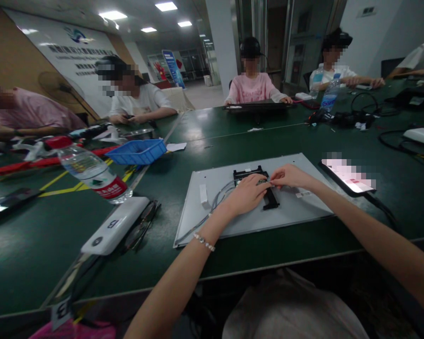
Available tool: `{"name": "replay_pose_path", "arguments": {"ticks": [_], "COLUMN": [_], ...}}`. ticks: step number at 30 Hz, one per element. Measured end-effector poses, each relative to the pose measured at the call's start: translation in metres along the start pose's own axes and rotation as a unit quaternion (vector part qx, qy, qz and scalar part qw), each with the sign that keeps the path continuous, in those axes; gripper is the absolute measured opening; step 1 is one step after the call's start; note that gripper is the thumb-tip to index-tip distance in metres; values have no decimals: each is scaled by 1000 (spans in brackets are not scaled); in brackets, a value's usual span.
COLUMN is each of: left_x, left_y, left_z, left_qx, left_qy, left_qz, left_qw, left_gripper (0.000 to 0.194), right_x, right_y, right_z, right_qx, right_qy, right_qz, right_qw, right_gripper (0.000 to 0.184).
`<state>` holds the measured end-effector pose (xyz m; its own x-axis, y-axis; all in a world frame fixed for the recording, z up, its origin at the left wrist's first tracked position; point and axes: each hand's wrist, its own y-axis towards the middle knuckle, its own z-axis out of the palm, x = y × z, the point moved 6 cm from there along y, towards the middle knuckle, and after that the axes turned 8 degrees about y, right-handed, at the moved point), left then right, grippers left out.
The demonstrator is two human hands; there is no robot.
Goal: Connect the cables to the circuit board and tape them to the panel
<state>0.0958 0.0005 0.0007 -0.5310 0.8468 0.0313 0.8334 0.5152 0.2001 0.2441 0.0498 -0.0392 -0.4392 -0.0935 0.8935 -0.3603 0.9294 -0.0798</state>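
Note:
A flat grey panel (226,226) lies on the table in front of me, with a black plastic bracket (271,200) on top of it. My left hand (247,192) rests on the bracket, its fingers stretched out flat across the middle. Close beside it, my right hand (286,178) pinches at the bracket's right side. Whatever sits between those fingertips is too small to make out. Thin grey cables (221,194) run from under my left hand toward the panel's lower left corner. A small white block (204,195) stands on the panel's left part.
Left of the panel are a white power bank (115,226), eyeglasses (142,226), a red-capped water bottle (95,174) and a blue basket (137,151). A lit phone (348,175) with a cable lies right. Several people sit around the green table (212,136).

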Motion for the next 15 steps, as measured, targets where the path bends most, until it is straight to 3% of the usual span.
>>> {"name": "replay_pose_path", "arguments": {"ticks": [7, 15], "left_x": [-1, 2], "left_y": [0, -1], "left_z": [0, -4], "left_qx": [-1, -4], "left_qy": [3, -15], "left_qz": [11, 0], "left_qw": [1000, 1000], "left_gripper": [31, 35], "right_x": [4, 10], "right_y": [1, -3], "right_z": [-3, -5], "right_qx": [-34, -44], "right_qy": [-105, -57], "right_qz": [-51, -30], "right_qw": [993, 997], "right_gripper": [22, 22]}}
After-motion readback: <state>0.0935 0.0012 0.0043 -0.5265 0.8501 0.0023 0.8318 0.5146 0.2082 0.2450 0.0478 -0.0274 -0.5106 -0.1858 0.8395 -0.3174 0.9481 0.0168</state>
